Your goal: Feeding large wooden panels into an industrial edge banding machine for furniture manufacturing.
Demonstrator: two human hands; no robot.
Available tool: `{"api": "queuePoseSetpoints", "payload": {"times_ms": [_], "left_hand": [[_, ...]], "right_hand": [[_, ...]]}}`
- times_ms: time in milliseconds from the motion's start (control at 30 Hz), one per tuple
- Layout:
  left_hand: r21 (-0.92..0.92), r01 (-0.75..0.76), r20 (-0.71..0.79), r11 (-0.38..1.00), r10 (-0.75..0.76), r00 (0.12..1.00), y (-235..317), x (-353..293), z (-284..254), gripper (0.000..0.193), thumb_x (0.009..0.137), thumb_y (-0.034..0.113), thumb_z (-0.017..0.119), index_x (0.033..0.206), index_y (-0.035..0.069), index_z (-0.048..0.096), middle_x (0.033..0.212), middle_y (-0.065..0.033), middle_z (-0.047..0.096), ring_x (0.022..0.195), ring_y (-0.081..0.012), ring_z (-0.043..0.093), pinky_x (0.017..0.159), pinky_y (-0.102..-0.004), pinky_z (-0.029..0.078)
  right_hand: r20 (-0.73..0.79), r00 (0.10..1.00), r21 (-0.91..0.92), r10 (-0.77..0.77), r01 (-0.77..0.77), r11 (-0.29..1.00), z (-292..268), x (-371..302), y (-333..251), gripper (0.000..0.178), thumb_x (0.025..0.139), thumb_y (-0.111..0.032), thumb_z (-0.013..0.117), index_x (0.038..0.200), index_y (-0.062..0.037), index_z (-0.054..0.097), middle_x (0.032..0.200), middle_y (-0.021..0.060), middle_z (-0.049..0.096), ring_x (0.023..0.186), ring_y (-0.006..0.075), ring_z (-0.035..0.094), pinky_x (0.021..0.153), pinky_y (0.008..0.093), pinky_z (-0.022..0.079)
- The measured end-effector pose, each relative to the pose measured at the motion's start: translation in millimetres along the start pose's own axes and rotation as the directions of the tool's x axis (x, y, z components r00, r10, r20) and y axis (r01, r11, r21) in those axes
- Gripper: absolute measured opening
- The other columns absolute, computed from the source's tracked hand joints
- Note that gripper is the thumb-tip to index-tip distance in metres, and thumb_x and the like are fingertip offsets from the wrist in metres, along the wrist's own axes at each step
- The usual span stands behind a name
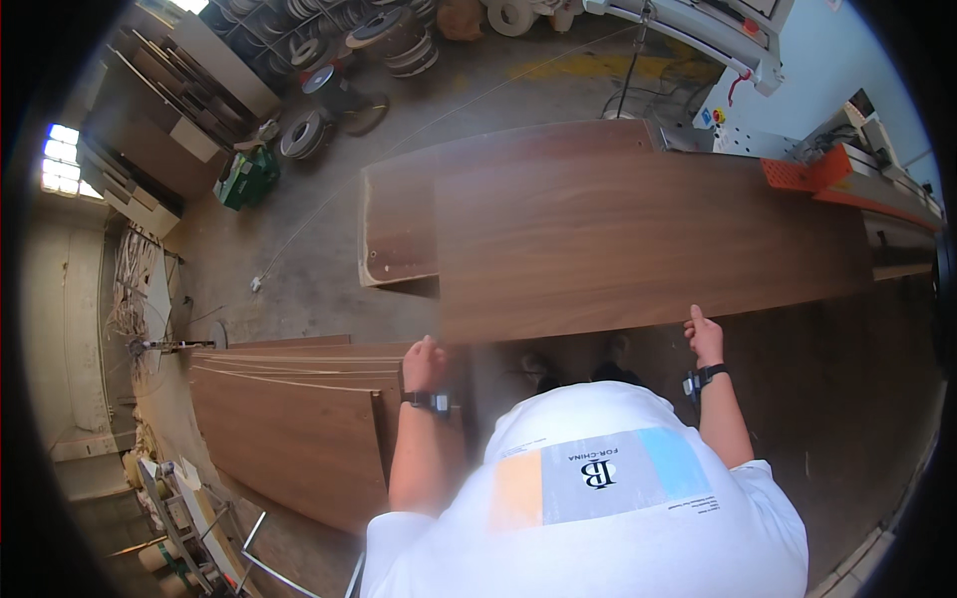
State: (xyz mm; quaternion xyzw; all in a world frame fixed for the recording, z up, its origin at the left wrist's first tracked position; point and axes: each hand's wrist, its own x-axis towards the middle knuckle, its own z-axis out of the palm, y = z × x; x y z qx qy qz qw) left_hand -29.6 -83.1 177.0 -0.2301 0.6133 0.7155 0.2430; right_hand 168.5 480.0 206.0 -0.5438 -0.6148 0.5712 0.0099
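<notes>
A large brown wood-grain panel (638,239) lies in front of me, its far right part beside the machine's orange guard. My right hand (704,339) is closed on the near edge, thumb on top and the other fingers mostly hidden beneath. At the panel's near left corner, my left hand (426,366) is closed with its fingers curled against the corner. Under the panel's left end, a worn brown support board (399,224) sticks out. Each of my wrists wears a dark band with a small device.
A stack of brown panels (289,419) stands low at my left. Beyond it are a green crate (246,179) and several reels (304,135) on the floor. At the right is a machine with an orange guard (812,175); a metal frame (254,543) stands at the lower left.
</notes>
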Motion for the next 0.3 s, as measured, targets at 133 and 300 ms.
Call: {"api": "queuePoseSetpoints", "payload": {"times_ms": [133, 300], "left_hand": [[0.361, -0.079, 0.133, 0.929, 0.032, 0.991, 12, -3, 52, 0.031, 0.098, 0.036, 0.057, 0.097, 0.005, 0.059, 0.068, -0.0017, 0.058, 0.056, -0.0087, 0.054, 0.049, -0.0222, 0.04], [0.589, -0.268, 0.382, 0.762, 0.03, 0.924, -26, 49, 67, 0.033, 0.093, 0.032, 0.064, 0.109, 0.004, 0.058, 0.07, -0.0011, 0.059, 0.056, -0.0104, 0.054, 0.05, -0.0248, 0.043]], "right_hand": [[0.036, 0.999, 0.018, 0.007, -0.007, 1.0, 33, -25, 0, 0.048, 0.091, -0.049, 0.064, 0.075, -0.0039, 0.063, 0.056, -0.0012, 0.054, 0.04, 0.0054, 0.037, 0.04, 0.0218, 0.027], [0.072, 0.997, 0.09, 0.024, -0.03, 0.995, 62, -41, -2, 0.047, 0.089, -0.047, 0.067, 0.075, -0.0034, 0.064, 0.058, 0.0003, 0.056, 0.042, 0.0063, 0.04, 0.041, 0.0224, 0.03]]}}
